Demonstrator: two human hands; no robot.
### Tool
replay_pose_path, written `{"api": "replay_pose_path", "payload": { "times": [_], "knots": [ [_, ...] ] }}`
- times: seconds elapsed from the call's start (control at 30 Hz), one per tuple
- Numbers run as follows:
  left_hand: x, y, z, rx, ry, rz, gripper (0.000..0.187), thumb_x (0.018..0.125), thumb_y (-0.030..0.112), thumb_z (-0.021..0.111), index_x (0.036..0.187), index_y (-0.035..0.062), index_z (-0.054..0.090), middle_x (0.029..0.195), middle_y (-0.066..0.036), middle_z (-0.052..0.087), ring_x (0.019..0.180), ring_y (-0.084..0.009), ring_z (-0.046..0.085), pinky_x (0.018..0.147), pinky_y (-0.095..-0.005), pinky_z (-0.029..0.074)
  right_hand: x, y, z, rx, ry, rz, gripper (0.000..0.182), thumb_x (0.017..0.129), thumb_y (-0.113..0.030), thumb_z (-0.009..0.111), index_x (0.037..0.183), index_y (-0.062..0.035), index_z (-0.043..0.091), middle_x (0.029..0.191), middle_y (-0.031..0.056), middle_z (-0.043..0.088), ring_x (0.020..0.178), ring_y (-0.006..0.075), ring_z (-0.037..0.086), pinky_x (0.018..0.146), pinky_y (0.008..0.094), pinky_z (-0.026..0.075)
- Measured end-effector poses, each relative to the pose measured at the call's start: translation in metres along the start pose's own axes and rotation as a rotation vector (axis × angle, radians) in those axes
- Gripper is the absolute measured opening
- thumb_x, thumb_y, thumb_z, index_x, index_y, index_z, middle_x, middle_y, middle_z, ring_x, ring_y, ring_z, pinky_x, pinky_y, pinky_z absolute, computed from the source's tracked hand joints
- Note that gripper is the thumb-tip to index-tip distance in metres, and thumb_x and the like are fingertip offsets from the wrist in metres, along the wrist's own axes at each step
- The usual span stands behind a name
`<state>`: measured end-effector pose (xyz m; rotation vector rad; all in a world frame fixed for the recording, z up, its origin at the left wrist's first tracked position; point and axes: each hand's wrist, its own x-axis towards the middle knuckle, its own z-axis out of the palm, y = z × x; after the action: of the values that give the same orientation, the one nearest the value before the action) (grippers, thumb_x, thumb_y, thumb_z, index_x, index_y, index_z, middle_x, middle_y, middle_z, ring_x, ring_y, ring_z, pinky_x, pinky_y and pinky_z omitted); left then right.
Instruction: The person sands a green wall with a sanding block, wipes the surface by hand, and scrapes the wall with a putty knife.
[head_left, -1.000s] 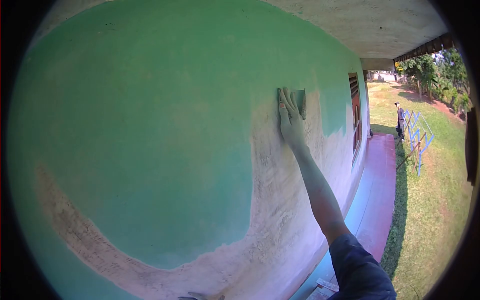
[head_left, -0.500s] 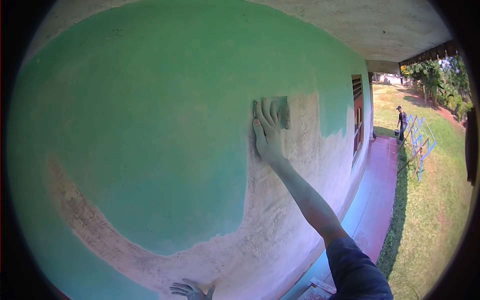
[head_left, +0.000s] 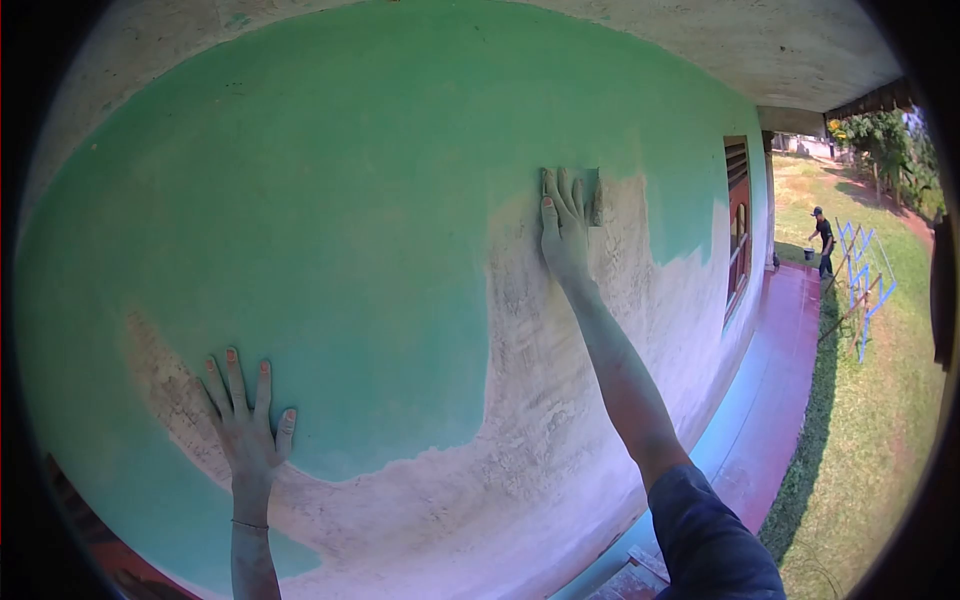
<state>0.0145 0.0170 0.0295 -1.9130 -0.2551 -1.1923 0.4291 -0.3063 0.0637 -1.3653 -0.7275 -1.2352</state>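
My right hand (head_left: 566,235) lies on a small dark sheet of sandpaper (head_left: 595,200), pressing it to the wall; the palm and fingers cover most of the sheet. Below and beside it, a rough whitish patch (head_left: 540,430) curves down and left through the green paint (head_left: 370,260). At the lower left, my left hand (head_left: 247,425) is open, its fingers spread and resting against the wall at the edge of that patch. Pale dust coats both hands.
A wooden-framed window (head_left: 737,220) sits farther along the wall. Below runs a reddish walkway (head_left: 770,370) beside grass (head_left: 860,450). A blue metal frame (head_left: 862,290) stands outside, near a person (head_left: 824,240) with a bucket (head_left: 809,254). At the bottom is a wooden plank (head_left: 630,580).
My left hand has risen from the bottom edge to rest spread on the wall at the left. My right hand and the sandpaper have moved left across the wall, as the view shifted.
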Motion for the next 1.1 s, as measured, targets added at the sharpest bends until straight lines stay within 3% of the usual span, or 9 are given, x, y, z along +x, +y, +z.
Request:
{"api": "replay_pose_path", "payload": {
  "times": [0.23,0.37,0.5,0.6,0.7,0.83,0.87,0.97,1.1],
  "knots": [
    [0.01,0.009,0.0,0.026,0.035,0.009,0.068,0.106,0.056,0.028,0.162,0.0167,0.031,0.167,-0.024,0.019,0.154,-0.0494,0.014,0.122,-0.069,0.01,-0.029,-0.005,-0.01,-0.214,-0.312,-0.446,0.048,0.108,-0.027,0.041,0.152,-0.0095,0.048,0.161,0.0201,0.037,0.15,0.0511,0.024,0.123,0.0608,0.018],
    [0.017,0.019,0.001,0.027,0.032,0.008,0.07,0.106,0.056,0.029,0.162,0.0139,0.028,0.167,-0.026,0.018,0.154,-0.0496,0.013,0.122,-0.0685,0.01,-0.007,0.011,0.012,-0.121,0.12,-0.06,0.046,0.108,-0.025,0.041,0.153,-0.0162,0.049,0.162,0.011,0.039,0.151,0.0424,0.027,0.123,0.0575,0.021],
    [0.027,0.027,0.002,0.01,0.058,0.032,0.071,0.107,0.055,0.03,0.162,0.0113,0.027,0.167,-0.026,0.017,0.154,-0.0496,0.012,0.122,-0.0675,0.009,-0.053,-0.006,-0.007,-0.085,-0.434,-0.498,0.047,0.109,-0.027,0.041,0.152,-0.0111,0.048,0.162,0.0137,0.038,0.149,0.0495,0.025,0.123,0.0561,0.024],
    [0.029,0.028,0.003,0.011,0.081,0.044,0.071,0.107,0.055,0.03,0.163,0.0109,0.026,0.167,-0.026,0.016,0.154,-0.0495,0.012,0.122,-0.0671,0.009,-0.005,0.022,-0.014,-0.141,-0.074,-0.166,0.047,0.108,-0.03,0.042,0.152,-0.0125,0.048,0.162,0.0126,0.039,0.149,0.0473,0.027,0.123,0.0558,0.025],
    [0.03,0.031,-0.002,0.043,0.065,0.049,0.072,0.107,0.055,0.027,0.162,0.008,0.027,0.167,-0.027,0.016,0.154,-0.0487,0.012,0.123,-0.0651,0.008,-0.03,-0.004,0.004,-0.197,-0.008,-0.272,0.045,0.109,-0.028,0.043,0.15,-0.0135,0.052,0.16,0.012,0.042,0.15,0.0435,0.03,0.123,0.0559,0.026],
    [0.028,0.029,0.002,0.007,0.086,0.047,0.071,0.107,0.054,0.03,0.162,0.0106,0.027,0.168,-0.026,0.016,0.154,-0.0489,0.012,0.123,-0.0661,0.009,-0.034,-0.009,-0.023,-0.257,-0.403,-0.629,0.047,0.109,-0.028,0.042,0.151,-0.0092,0.049,0.161,0.0148,0.039,0.151,0.0442,0.027,0.122,0.056,0.027],
    [0.028,0.029,0.002,0.014,0.079,0.045,0.071,0.107,0.054,0.03,0.162,0.0104,0.027,0.167,-0.026,0.016,0.154,-0.0487,0.013,0.123,-0.0659,0.009,-0.023,-0.005,-0.017,-0.07,-0.229,-0.308,0.046,0.109,-0.028,0.043,0.15,-0.0107,0.05,0.161,0.0122,0.04,0.151,0.0441,0.027,0.122,0.0553,0.028],
    [0.027,0.031,0.0,0.023,0.066,0.032,0.07,0.107,0.054,0.03,0.162,0.0102,0.028,0.167,-0.026,0.017,0.154,-0.0485,0.013,0.123,-0.0656,0.01,-0.025,-0.009,0.011,-0.091,0.082,-0.092,0.046,0.107,-0.028,0.045,0.151,-0.0154,0.049,0.16,0.0084,0.042,0.149,0.0418,0.032,0.124,0.0532,0.027],
    [0.028,0.03,0.003,0.005,0.092,0.036,0.07,0.107,0.053,0.031,0.162,0.0101,0.029,0.167,-0.026,0.019,0.154,-0.0486,0.014,0.123,-0.0654,0.01,-0.054,-0.015,-0.011,-0.019,-0.502,-0.627,0.047,0.108,-0.027,0.043,0.15,-0.0072,0.05,0.159,0.0156,0.042,0.15,0.0434,0.03,0.124,0.0538,0.025]
  ]
}}
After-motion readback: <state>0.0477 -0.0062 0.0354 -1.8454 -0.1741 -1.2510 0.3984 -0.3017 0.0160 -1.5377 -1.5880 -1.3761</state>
